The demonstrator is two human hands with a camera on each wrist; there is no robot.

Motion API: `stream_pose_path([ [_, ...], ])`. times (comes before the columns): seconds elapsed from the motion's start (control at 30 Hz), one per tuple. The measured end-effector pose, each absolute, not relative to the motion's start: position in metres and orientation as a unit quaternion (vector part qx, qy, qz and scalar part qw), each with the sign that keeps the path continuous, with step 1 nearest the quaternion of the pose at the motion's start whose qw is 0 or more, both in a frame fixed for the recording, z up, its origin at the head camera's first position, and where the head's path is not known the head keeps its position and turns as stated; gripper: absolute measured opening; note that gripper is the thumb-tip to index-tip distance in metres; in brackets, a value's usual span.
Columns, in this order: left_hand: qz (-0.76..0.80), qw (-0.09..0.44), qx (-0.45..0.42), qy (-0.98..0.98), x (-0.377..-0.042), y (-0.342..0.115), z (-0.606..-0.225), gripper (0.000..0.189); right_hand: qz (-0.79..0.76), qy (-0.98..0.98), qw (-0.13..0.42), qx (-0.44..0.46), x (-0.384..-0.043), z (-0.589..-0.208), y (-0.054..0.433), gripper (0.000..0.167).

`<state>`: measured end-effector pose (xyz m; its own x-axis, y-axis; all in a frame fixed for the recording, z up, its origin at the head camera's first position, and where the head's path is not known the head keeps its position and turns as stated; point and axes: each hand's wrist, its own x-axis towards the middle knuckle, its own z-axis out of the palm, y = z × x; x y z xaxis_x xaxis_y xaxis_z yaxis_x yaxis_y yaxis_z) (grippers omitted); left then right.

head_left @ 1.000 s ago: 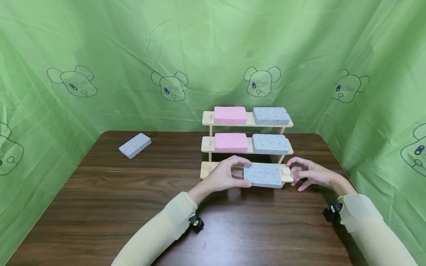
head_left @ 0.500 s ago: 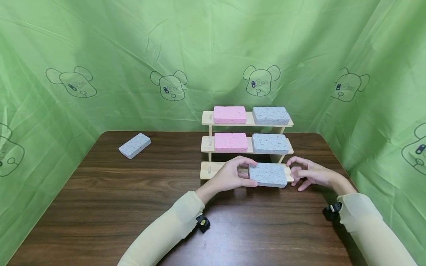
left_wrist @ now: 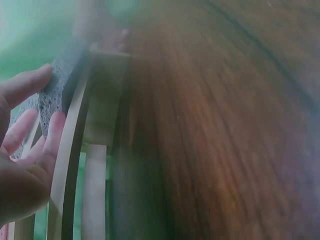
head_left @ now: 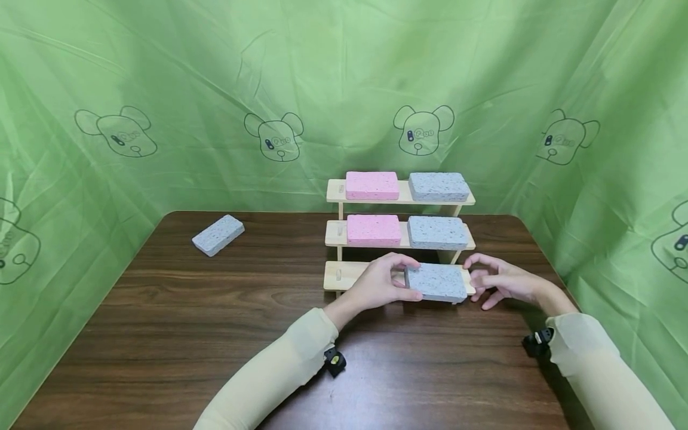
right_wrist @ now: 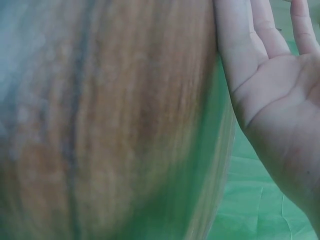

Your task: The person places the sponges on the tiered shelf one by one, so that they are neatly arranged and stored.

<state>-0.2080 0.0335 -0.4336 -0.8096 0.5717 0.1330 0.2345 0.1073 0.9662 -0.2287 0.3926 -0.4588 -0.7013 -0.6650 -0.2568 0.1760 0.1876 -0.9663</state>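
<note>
A speckled grey-blue sponge block (head_left: 436, 282) lies flat over the right part of the lowest shelf (head_left: 344, 276) of a wooden three-tier rack. My left hand (head_left: 378, 283) pinches its left end, thumb in front and fingers behind. In the left wrist view the left hand (left_wrist: 30, 145) shows at the same block (left_wrist: 59, 85), close above the shelf edge. At the shelf's right end is my right hand (head_left: 505, 282), fingers spread and lightly bent, tips at the wood. The right wrist view shows the open palm (right_wrist: 290, 95); its fingertips are cut off by the frame.
On the middle and top shelves sit pink blocks (head_left: 373, 230) at left and grey-blue blocks (head_left: 438, 232) at right. Another grey-blue block (head_left: 218, 235) lies at the table's back left. Green cloth (head_left: 344, 71) hangs behind and beside the brown table (head_left: 161, 334).
My left hand has slid the grey-blue block to the right along the lowest shelf, toward the right hand. The right hand has stayed at the shelf's end.
</note>
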Motion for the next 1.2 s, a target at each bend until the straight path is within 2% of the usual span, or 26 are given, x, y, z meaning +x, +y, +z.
stream_pose_path([
  [0.3, 0.617, 0.131, 0.254, 0.733, -0.2050, 0.0426, -0.4383, 0.049, -0.614, 0.686, 0.349, -0.177, -0.2290, -0.4582, 0.3917, 0.032],
  [0.63, 0.607, 0.130, 0.251, 0.743, -0.2042, 0.0413, -0.4380, 0.052, -0.618, 0.680, 0.352, -0.180, -0.2289, -0.4572, 0.3915, 0.031],
  [0.93, 0.575, 0.134, 0.244, 0.769, -0.2030, 0.0401, -0.4359, 0.071, -0.615, 0.686, 0.348, -0.170, -0.2305, -0.4622, 0.3953, 0.031],
  [1.2, 0.573, 0.123, 0.251, 0.771, -0.2037, 0.0412, -0.4383, 0.068, -0.617, 0.683, 0.350, -0.175, -0.2312, -0.4620, 0.3955, 0.032],
])
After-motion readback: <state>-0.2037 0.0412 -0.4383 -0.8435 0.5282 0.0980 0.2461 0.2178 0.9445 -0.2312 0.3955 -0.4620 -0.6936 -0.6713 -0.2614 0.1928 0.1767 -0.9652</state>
